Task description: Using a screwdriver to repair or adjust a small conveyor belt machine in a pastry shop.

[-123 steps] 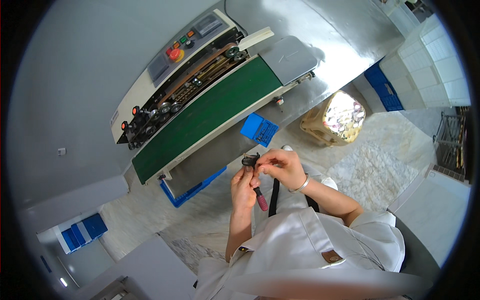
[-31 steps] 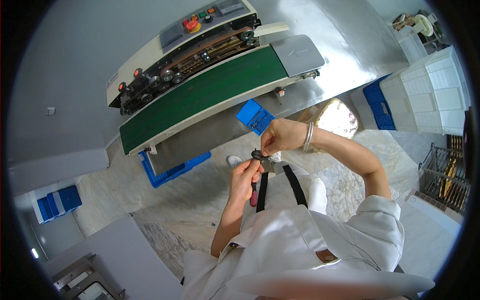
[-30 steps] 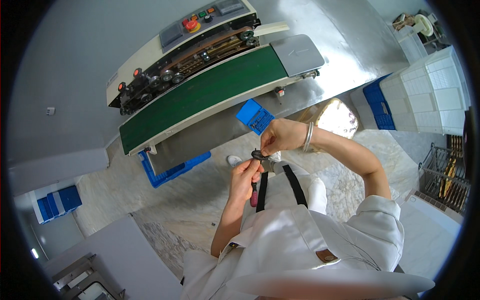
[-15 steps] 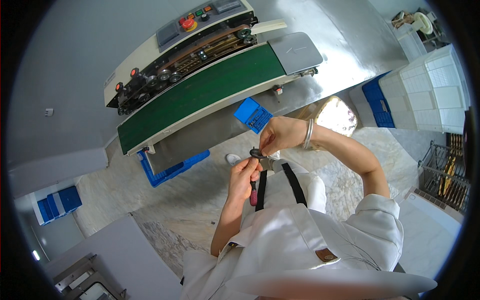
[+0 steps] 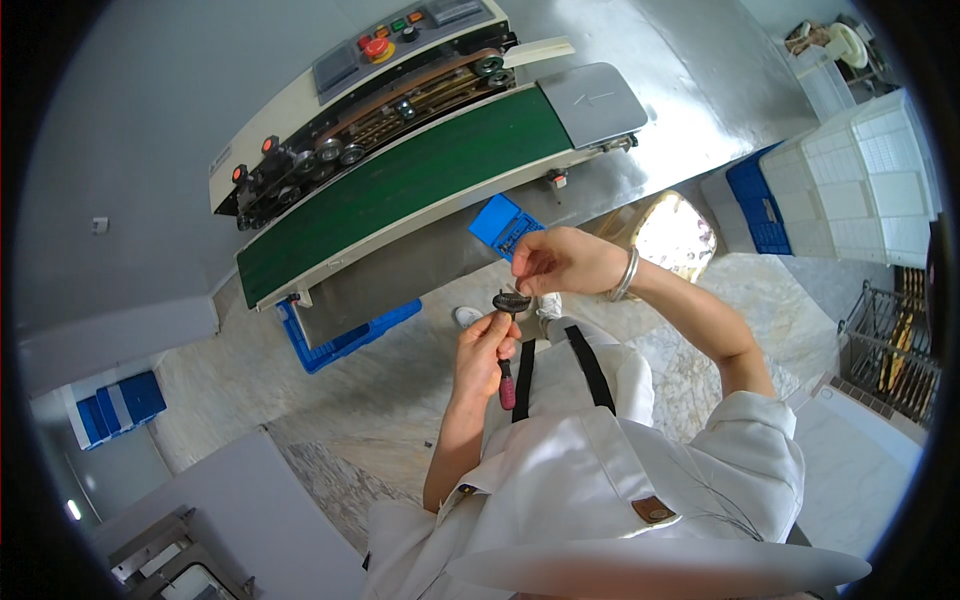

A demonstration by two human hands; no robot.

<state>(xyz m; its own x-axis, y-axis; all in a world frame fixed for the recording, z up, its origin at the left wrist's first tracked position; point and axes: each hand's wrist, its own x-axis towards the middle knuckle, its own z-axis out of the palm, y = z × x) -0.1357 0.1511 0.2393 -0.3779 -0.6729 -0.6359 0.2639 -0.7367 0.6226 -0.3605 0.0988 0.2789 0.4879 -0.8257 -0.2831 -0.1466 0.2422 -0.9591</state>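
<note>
My left hand (image 5: 484, 350) is closed around a small dark round wheel (image 5: 511, 302) with a slotted-looking rim, held upright between thumb and fingers. From below the same hand sticks out a tool with a dark red handle (image 5: 507, 392), on a thin dark shaft; whether it joins the wheel is hidden. My right hand (image 5: 565, 265) hovers just above the wheel, its thumb and fingers pinched together. Anything between those fingertips is too small to make out. Just beyond the right hand, an open blue case (image 5: 497, 222) with small compartments rests at the metal table's edge, partly covered by my fingers.
A band sealing machine with a green conveyor belt (image 5: 400, 175) and a red stop button (image 5: 377, 49) stands on the steel table (image 5: 690, 90). A blue crate (image 5: 350, 335) sits beneath it. Stacked white crates (image 5: 850, 175) and a wire rack (image 5: 890, 345) are on the right.
My right hand has lifted slightly off the wheel and shifted a little right, uncovering more of the wheel. The left hand has stayed nearly in place.
</note>
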